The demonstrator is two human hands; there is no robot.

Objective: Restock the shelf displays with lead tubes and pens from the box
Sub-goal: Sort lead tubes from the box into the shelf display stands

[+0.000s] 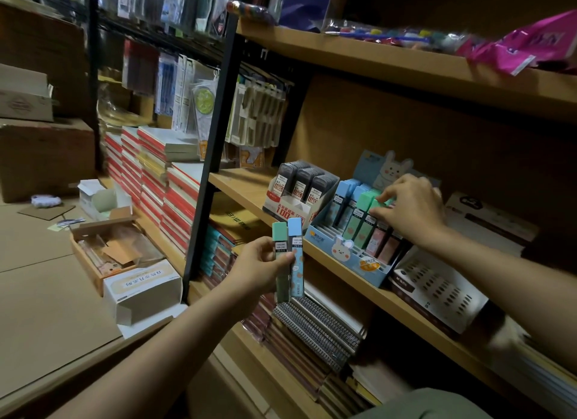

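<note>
Head view – right hand (412,211) hides green-capped tubes (373,201), upper shelf goods (406,36) blurred

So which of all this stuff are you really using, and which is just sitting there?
Using now:
- green lead tube and blue lead tube, held in the left hand
- bunny display box, where the right hand pinches a green-capped tube

Just sitting there:
- grey lead display
- notebook stacks
- open carton on the floor
- pink packet
</note>
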